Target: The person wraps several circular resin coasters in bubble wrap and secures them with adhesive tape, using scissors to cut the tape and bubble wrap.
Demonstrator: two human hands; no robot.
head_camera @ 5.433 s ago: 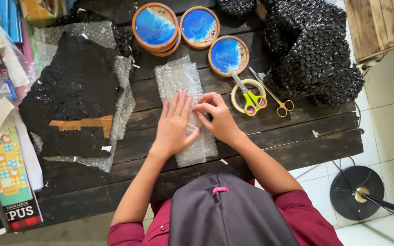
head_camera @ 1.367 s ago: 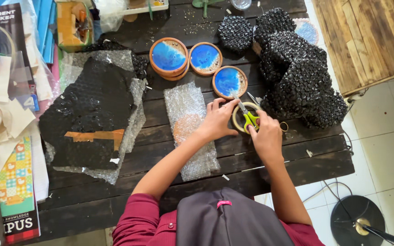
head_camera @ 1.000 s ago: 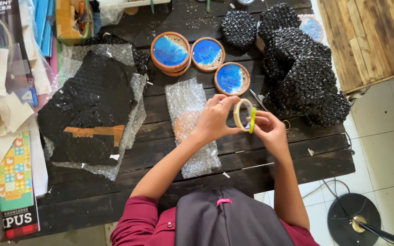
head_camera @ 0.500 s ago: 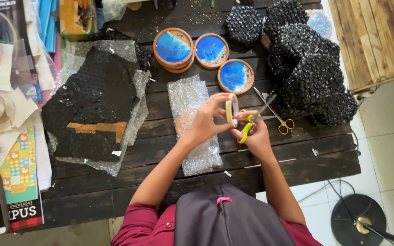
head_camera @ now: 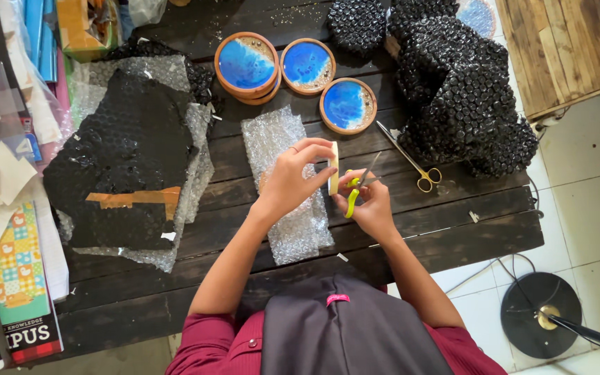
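Three round wooden coasters (head_camera: 307, 80) with blue resin faces sit in a row near the far edge of the dark slatted tabletop (head_camera: 453, 222). One clear bubble-wrap sheet (head_camera: 282, 187) lies under the hands, one black bubble-wrap sheet (head_camera: 123, 163) lies to its left, and a heap of black-wrapped bundles (head_camera: 463, 83) fills the far right corner. One pair of yellow-handled scissors (head_camera: 411, 160) rests beside that heap. Pale floor tiles show to the right. A tape roll (head_camera: 332, 168) stands on edge in the left hand (head_camera: 293, 180), its grip closed around it. Just beside it, the right hand (head_camera: 373, 205) closes its grip on green-handled scissors (head_camera: 355, 191), blades at the roll.
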